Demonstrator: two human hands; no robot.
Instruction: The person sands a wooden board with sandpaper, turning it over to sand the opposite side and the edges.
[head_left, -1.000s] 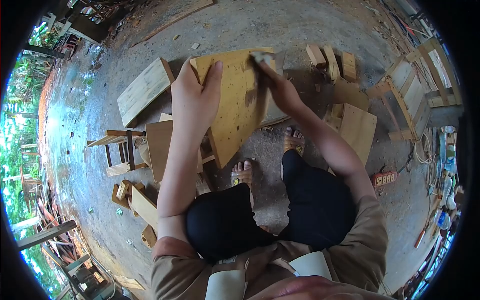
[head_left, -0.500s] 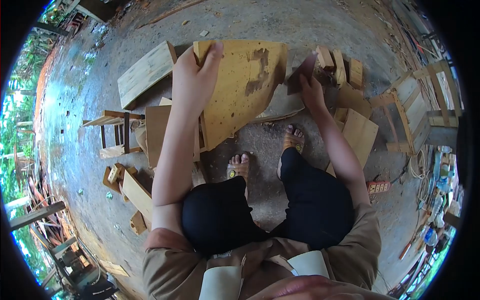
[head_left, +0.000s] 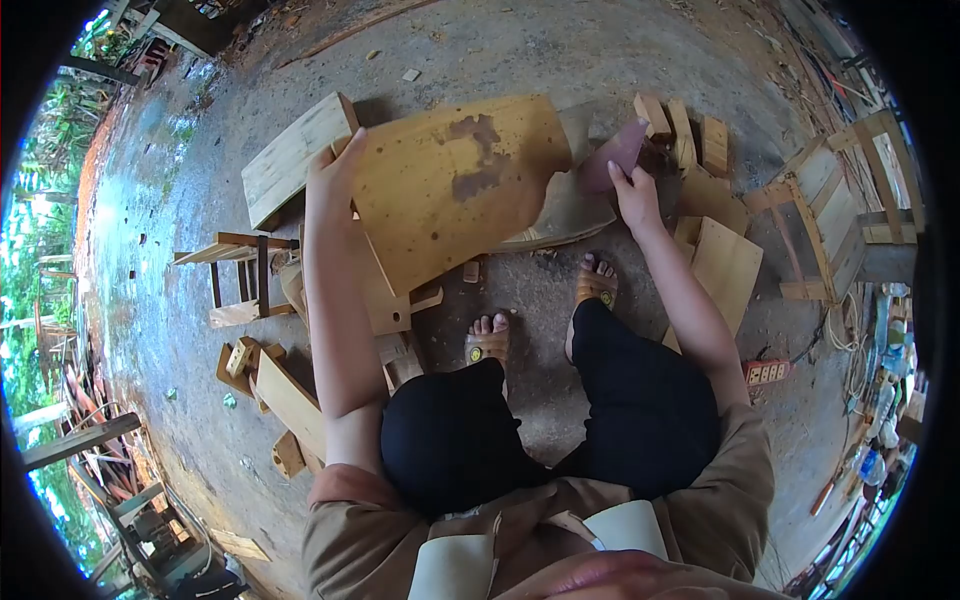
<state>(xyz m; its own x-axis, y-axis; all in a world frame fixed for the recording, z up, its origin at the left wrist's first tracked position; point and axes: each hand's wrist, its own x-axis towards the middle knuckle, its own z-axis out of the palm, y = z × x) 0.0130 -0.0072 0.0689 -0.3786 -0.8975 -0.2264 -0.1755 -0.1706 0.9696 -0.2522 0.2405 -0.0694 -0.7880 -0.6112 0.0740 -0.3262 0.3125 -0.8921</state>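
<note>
1. Your left hand (head_left: 330, 175) is closed around the left edge of a large curved wooden panel (head_left: 450, 180), the fingers wrapped behind it so only the back of the hand shows.
2. That panel sits at about 12 o'clock from your knees, tilted, its pale yellow face toward you with a dark brown stain near the upper middle. Its lower point hangs above the scrap pieces in front of your left foot.
3. Your right hand (head_left: 635, 190) is at roughly 1 o'clock, fingers pinched on a small reddish-brown sheet (head_left: 618, 155), which looks like sandpaper. It is held just beside the right edge of the panel, not pressed against its face.
4. Behind the panel's right edge a grey curved board (head_left: 570, 210) lies on the concrete floor (head_left: 500, 40).
5. At 11 o'clock, a pale plank (head_left: 290, 155) lies just beyond your left hand.
6. At 1 to 2 o'clock, short wooden blocks (head_left: 685, 135) stand in a row, with a flat square board (head_left: 725, 270) nearer your right leg.
7. At 9 o'clock a small wooden frame (head_left: 240, 280) stands on the floor.
8. A power strip (head_left: 766, 372) lies at 3 o'clock beside your right knee.
</note>
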